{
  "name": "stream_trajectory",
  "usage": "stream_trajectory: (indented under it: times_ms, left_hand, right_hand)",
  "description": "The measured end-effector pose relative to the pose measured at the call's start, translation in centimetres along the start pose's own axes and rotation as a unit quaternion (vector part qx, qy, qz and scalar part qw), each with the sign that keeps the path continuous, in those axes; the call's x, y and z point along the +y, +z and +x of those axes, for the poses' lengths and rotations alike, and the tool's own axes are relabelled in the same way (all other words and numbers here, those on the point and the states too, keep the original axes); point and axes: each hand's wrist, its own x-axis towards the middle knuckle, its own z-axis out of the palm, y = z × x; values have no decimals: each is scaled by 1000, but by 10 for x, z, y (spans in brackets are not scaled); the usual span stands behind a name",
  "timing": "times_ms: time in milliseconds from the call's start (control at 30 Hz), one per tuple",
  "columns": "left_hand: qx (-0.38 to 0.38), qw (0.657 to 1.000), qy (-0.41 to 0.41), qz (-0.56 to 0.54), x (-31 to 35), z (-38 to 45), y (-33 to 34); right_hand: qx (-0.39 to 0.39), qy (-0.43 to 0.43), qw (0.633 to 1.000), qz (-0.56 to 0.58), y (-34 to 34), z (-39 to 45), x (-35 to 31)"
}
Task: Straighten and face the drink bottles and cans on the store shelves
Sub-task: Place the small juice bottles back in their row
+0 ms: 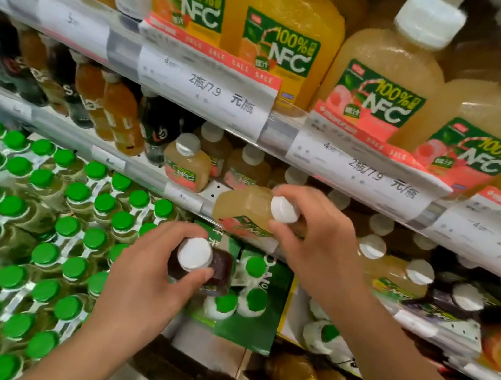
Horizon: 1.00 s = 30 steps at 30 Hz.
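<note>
Facing: both hands busy at the middle shelf, each on one small bottle.
Left hand: fingers curled round the neck of a dark juice bottle, white cap up, held in front of the shelf edge, off the shelf.
Right hand: fingers and thumb pinch the cap end of a pale juice bottle, tipped toward the camera at the shelf's front edge.
Done: top shelf bottles stand upright, labels forward; one small pale bottle upright, label forward.
Left: two held bottles not yet placed; white-capped bottles to the right look crowded, some leaning, I judge.
Around: green-capped bottles packed below left; green carton under the hands.
In the way: price tags hang over the row behind.
</note>
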Motion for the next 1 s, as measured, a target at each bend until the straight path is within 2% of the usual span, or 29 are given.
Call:
stream_trajectory:
  times_ms: [167,267,400,600,800,867,1000]
  left_hand:
    - [8,1000,-13,-5,-20,-5,-18]
    - [2,1000,-26,-17,-29,-7,-26]
    - [-4,999,-40,-15,-40,-9,-28]
    - [-7,999,-49,-5,-49,6,-30]
    - [-13,998,-58,-4,-52,26,-30]
    - [-26,998,-54,-4,-53,36,-32]
    - [-24,998,-46,-33,-63,67,-35]
  right_hand:
    - [-34,-44,994,-90,45,40,-17]
    - [-81,-12,985,-150,58,58,-21]
    - [-142,76,957,-240,65,75,-24]
    - [-205,132,942,-231,81,89,-18]
    - [-237,145,943,-183,79,92,-17]
    - [-229,148,942,-195,70,87,-13]
    - [-202,211,935,-202,48,69,8]
